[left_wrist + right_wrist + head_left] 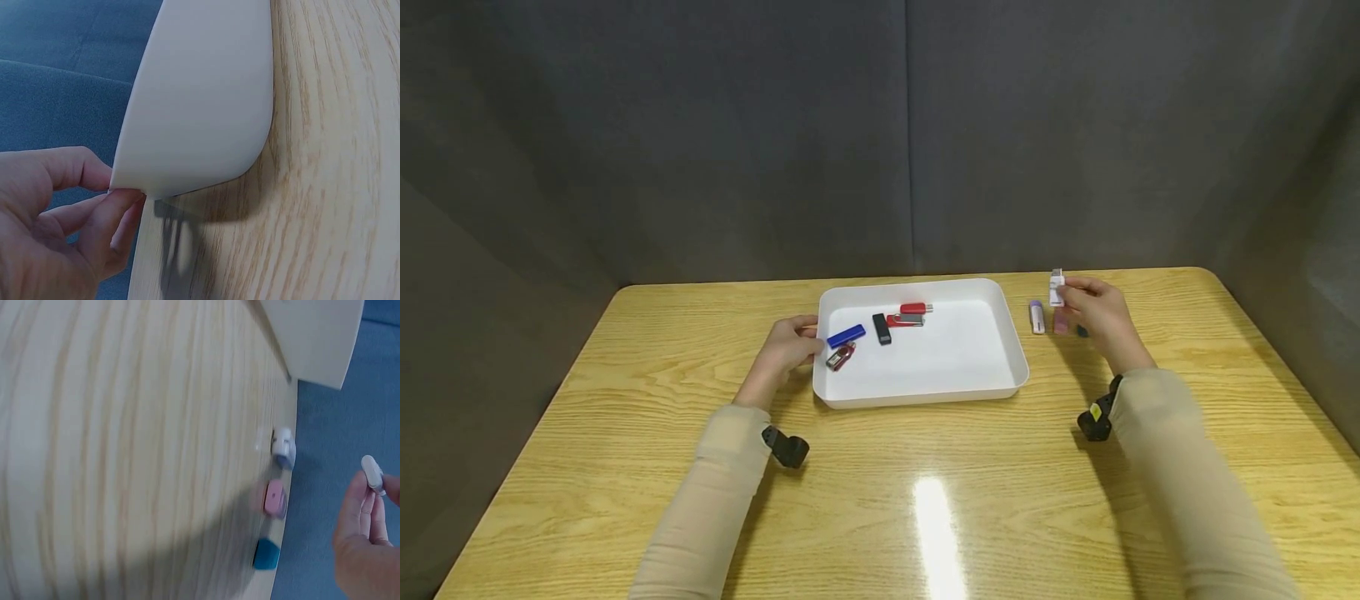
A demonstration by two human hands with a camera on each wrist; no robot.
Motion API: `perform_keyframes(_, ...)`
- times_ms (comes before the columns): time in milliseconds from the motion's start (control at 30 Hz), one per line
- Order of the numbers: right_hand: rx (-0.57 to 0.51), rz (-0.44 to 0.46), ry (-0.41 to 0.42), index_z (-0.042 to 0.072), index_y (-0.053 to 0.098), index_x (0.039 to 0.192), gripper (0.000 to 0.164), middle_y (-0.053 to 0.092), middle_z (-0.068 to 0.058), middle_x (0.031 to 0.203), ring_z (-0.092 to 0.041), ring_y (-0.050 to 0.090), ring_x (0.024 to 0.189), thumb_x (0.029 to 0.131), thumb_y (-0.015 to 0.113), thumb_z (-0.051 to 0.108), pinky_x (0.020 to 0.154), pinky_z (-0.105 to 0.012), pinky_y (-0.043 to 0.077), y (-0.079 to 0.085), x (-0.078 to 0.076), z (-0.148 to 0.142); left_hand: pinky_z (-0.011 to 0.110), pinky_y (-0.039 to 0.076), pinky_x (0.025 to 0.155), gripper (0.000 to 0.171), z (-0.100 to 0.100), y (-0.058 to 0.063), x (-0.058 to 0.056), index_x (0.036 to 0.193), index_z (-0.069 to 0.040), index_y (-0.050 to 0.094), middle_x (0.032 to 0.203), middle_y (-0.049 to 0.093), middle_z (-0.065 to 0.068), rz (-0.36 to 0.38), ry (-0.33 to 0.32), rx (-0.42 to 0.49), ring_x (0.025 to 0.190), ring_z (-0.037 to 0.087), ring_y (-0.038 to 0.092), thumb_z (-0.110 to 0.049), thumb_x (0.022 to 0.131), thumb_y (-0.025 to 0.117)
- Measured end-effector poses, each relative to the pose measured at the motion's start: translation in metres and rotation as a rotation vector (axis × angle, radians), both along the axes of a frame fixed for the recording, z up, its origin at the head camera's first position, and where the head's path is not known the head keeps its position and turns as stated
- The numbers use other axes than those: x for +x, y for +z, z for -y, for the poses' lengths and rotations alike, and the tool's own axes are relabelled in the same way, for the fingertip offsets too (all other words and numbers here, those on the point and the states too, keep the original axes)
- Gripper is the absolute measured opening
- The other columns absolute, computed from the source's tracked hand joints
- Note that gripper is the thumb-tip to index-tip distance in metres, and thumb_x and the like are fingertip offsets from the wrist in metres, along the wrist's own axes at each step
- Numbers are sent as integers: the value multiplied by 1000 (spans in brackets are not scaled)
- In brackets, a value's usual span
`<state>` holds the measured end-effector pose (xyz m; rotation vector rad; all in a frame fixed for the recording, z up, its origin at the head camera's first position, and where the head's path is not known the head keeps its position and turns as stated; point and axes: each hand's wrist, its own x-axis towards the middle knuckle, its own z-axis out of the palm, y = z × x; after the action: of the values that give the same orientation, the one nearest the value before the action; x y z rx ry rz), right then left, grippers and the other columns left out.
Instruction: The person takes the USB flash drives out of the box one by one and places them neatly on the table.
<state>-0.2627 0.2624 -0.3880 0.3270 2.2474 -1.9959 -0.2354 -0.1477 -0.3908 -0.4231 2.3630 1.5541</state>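
Tray (pixel 955 358) interior from head, outer wall (pixel 200 94) from left wrist

Long beige slvs (pixel 711 500); blk wrist cams (pixel 790 450), R w/ yellow mark (pixel 1096 412).

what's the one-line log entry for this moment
left grip: holds tray | right grip: holds white drive aloft | in tray: five drives | on table: three items

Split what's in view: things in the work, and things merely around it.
In the work:
left hand, gripping the white tray
right hand, pinching a white USB stick
five USB sticks in the tray
three more sticks beside it

Merely around:
wooden table
dark fabric backdrop
wrist cameras, worn
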Motion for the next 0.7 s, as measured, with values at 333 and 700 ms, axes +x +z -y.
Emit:
perform_keyframes(333,13,12,-7,3,43,131,39,50,9,96,5,57,79,95,53,16,75,-8,52,0,5,-22,25,53,80,60,0,1,0,141,-2,43,124,53,17,-11,1,-9,95,18,53,4,82,54)
perform_keyframes(700,-16,29,-25,11,48,119,26,49,4,100,5,58,79,94,55,15,77,-11,53,-4,14,-47,30,54,88,59,-3,3,-1,142,-1,42,125,53,19,-10,-5,7,98,20,56,5,84,52)
